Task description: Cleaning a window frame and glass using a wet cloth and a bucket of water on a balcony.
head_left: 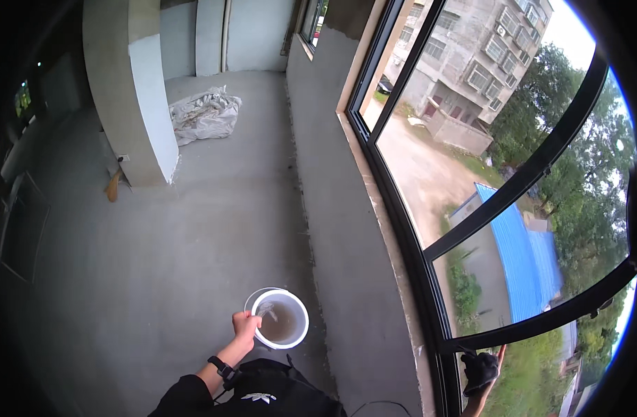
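Note:
My left hand (pixel 245 326) is closed on the rim of a white bucket (pixel 306 321), on the bucket's left side. Murky brownish water (pixel 279 324) lies inside it, with a pale patch that I cannot make out. The bucket's thin wire handle (pixel 257 292) stands up along the far left of the rim. At the lower right, my right hand (pixel 491 389) holds a bunched dark cloth (pixel 479 370) at the window. One finger stretches up to the black window frame (pixel 527 332); the other fingers are partly hidden by the cloth.
A low grey wall (pixel 332 181) with a narrow sill runs along the window on my right. Farther off, a square pillar (pixel 148 97) rises from the bare concrete floor (pixel 214 229), beside a crumpled whitish sheet (pixel 206 115). A dark framed panel (pixel 23 226) appears at far left.

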### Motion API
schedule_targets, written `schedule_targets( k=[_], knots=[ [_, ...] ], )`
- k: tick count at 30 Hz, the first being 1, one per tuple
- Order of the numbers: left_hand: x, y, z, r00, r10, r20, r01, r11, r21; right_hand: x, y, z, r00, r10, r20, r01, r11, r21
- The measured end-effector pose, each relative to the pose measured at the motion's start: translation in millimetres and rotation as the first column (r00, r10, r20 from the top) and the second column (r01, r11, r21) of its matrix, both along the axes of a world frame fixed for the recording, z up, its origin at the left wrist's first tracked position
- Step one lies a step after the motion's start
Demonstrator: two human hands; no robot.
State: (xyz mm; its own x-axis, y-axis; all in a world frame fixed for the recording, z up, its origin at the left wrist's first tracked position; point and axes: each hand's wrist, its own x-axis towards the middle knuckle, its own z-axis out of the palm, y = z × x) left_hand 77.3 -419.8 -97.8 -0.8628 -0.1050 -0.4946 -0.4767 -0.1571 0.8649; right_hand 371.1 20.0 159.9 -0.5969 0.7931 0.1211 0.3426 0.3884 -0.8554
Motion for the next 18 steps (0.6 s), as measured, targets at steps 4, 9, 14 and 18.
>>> schedule_targets(
  k=[4,9,14,18],
  knots=[
    [-2.4,-13.5,-7.4,0.999,0.044,0.02,-0.043,0.998,-0.035,-36.8,5.8,3.1,0.994,0.104,0.022,-0.104,0.994,0.017],
    [-0.7,-26.9,-18.5,0.991,0.129,0.036,-0.128,0.992,-0.02,-81.5,11.6,7.7,0.979,0.2,0.025,-0.201,0.979,0.035],
    [-2.4,-31.1,-21.3,0.988,0.143,0.06,-0.142,0.99,-0.018,-128.9,28.5,18.0,0.963,0.269,-0.006,-0.268,0.961,0.063],
    [-2.1,-38.5,-28.5,0.994,0.105,0.037,-0.105,0.994,-0.022,-171.2,41.3,21.7,0.945,0.304,-0.121,-0.304,0.953,0.016]
  ],
)
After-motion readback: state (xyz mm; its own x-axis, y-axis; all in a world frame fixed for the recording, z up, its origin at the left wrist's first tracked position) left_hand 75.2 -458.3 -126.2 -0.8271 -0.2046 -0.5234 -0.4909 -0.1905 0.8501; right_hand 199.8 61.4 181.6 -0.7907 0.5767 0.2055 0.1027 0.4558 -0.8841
